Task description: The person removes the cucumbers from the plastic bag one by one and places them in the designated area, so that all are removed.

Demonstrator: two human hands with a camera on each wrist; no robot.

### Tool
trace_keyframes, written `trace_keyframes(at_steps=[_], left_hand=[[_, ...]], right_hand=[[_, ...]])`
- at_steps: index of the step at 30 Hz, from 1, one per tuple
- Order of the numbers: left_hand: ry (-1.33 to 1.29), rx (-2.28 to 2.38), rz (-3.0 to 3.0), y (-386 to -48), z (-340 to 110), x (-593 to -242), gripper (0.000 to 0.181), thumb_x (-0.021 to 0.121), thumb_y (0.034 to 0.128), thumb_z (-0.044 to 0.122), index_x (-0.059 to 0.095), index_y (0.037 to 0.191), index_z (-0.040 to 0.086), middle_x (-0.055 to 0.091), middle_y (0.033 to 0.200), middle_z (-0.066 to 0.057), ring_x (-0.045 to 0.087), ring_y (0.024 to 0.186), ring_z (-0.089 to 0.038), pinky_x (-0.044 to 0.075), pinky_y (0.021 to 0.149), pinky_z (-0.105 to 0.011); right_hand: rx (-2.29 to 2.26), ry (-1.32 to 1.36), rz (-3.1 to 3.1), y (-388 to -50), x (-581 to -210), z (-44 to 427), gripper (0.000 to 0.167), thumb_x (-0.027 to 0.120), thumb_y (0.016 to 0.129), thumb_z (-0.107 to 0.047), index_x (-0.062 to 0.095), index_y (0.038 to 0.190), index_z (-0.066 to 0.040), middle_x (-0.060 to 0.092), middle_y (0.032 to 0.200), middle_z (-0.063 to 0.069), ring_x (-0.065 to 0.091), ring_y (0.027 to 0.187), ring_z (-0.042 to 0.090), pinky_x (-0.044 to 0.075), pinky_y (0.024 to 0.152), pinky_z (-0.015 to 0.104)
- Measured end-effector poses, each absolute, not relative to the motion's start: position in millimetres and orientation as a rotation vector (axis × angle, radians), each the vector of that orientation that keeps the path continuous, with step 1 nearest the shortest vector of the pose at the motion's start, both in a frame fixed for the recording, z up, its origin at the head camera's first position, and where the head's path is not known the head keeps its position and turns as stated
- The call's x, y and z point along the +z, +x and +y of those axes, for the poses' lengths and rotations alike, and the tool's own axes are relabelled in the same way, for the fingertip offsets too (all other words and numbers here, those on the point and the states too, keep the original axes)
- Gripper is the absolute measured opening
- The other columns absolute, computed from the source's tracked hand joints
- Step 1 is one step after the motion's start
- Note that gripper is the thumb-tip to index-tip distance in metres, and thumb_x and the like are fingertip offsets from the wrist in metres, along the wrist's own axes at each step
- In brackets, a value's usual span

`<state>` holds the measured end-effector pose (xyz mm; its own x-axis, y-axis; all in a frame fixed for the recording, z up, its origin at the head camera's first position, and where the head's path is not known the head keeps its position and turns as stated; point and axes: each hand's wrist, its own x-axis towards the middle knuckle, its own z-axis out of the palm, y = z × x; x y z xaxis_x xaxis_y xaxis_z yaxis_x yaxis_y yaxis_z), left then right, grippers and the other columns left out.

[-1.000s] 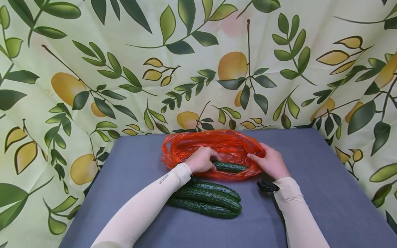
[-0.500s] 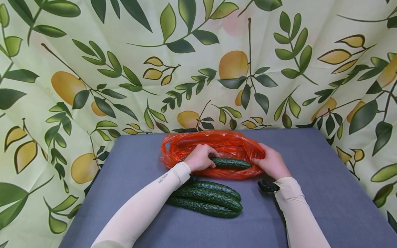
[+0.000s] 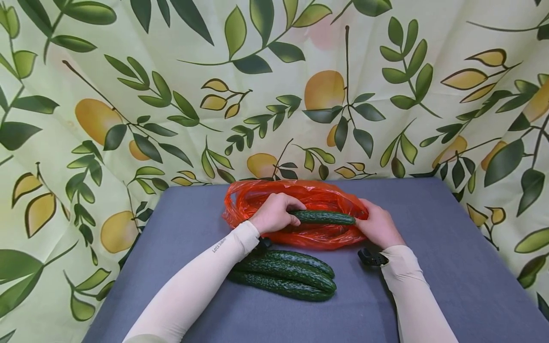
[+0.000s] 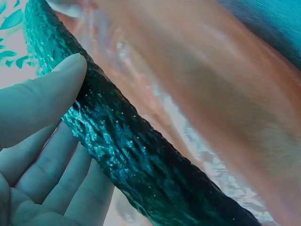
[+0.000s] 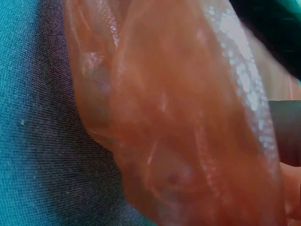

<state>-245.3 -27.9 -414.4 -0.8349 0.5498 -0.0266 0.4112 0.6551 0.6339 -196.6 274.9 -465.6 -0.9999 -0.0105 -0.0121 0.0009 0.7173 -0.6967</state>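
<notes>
My left hand (image 3: pixel 274 214) pinches a dark green cucumber (image 3: pixel 327 217) between thumb and fingers, over the mouth of a red plastic bag (image 3: pixel 330 239). The left wrist view shows the thumb on top of the bumpy cucumber (image 4: pixel 127 136) and the fingers beneath it. At the bag's right side, my right hand (image 3: pixel 381 226) holds the rim, close to the cucumber's far end. Thin red film (image 5: pixel 183 113) fills much of the right wrist view and hides most of that hand. Several more cucumbers (image 3: pixel 291 275) lie side by side on the table in front of the bag.
A grey cloth covers the table (image 3: pixel 364 305). Behind it and at both sides hangs a curtain (image 3: pixel 274 95) printed with leaves and fruit. A black wrist strap (image 3: pixel 372 257) sits on my right wrist.
My left hand has lifted the cucumber up from inside the bag to the level of its opening. My right hand stays at the bag's right rim. The cucumbers on the table have not moved.
</notes>
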Motion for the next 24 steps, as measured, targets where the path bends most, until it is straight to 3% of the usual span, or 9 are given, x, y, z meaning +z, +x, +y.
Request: trace_keyframes(at_steps=[3,7,16,24], left_hand=[[0.813,0.980,2.659,-242,-27,-406,0.035,0.088,0.0896,0.013,0.083,0.124,0.019,0.082,0.121,0.002,0.075,0.118,-0.014,0.059,0.107,-0.039],[0.858,1.024,2.661,-236,-23,-393,0.035,0.088,0.0904,0.014,0.082,0.125,0.020,0.082,0.122,0.004,0.075,0.117,-0.012,0.059,0.106,-0.037],[0.881,1.042,2.634,-211,-16,-364,0.036,0.087,0.0913,0.013,0.082,0.126,0.022,0.081,0.121,0.008,0.073,0.113,-0.006,0.059,0.101,-0.031],[0.982,0.973,2.675,-192,-23,-352,0.036,0.087,0.0903,0.012,0.082,0.124,0.020,0.082,0.117,0.010,0.072,0.113,-0.006,0.058,0.101,-0.031]], right_hand=[[-1.156,-0.046,2.942,-197,-467,276,0.053,0.069,0.098,-0.019,0.060,0.148,-0.006,0.073,0.132,0.024,0.068,0.112,0.041,0.054,0.101,0.063],[-1.173,-0.059,2.937,-197,-469,275,0.056,0.071,0.100,-0.021,0.058,0.152,-0.005,0.071,0.137,0.025,0.067,0.117,0.043,0.052,0.105,0.065],[-1.244,-0.037,2.883,-194,-468,275,0.060,0.066,0.105,-0.044,0.057,0.155,-0.013,0.068,0.144,0.022,0.063,0.127,0.042,0.051,0.107,0.063],[-1.201,-0.132,2.933,-199,-470,277,0.055,0.072,0.102,-0.031,0.059,0.151,-0.008,0.072,0.136,0.023,0.068,0.121,0.042,0.053,0.105,0.064]])
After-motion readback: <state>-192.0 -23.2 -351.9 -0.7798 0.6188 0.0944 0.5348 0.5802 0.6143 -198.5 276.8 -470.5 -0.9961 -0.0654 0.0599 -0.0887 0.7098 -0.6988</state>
